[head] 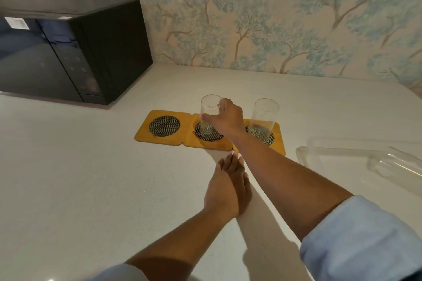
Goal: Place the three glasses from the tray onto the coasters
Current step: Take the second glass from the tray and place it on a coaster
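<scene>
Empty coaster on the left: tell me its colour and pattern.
Yellow-orange wood, with a round dark mesh inset in its centre; the empty coaster shows best in the head view.

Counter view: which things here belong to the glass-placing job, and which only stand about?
Job: glass in right hand, second glass, three coasters, clear tray, third glass on it.
Not job: microwave, left hand on the counter.

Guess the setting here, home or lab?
Most likely a home kitchen or dining nook: a black microwave on a pale countertop, tree-patterned wallpaper behind, and wooden coasters set out for glasses.
</scene>
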A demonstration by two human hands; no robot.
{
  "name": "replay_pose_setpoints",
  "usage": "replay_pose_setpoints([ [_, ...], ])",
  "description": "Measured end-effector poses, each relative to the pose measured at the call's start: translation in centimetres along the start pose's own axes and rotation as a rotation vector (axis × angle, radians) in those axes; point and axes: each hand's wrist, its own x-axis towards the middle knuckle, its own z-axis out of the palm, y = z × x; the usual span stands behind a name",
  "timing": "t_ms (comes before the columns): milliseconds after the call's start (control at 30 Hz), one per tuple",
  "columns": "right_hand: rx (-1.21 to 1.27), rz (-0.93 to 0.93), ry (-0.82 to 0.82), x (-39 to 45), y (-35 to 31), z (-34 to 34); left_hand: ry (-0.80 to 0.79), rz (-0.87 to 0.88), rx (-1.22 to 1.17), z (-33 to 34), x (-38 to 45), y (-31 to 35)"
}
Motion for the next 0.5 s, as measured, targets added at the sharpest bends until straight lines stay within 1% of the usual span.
replay_pose_setpoints([
  [100, 0.000, -0.004, -0.014, 0.2, 0.0, 0.1, -0.073, -0.042, 0.011, 0.2, 0.5, 0.1],
  [300, -0.004, 0.002, -0.015, 0.0, -0.3, 0.3, -0.059, -0.044, 0.004, -0.1, 0.3, 0.2],
  [400, 0.012, 0.016, 0.007, -0.2, -0.3, 0.0, -0.104, -0.059, -0.060, -0.3, 0.3, 0.4],
  [500, -0.008, 0.020, 0.017, -1.0, -0.5, -0.9, -0.071, -0.080, -0.081, 0.1, 0.5, 0.5],
])
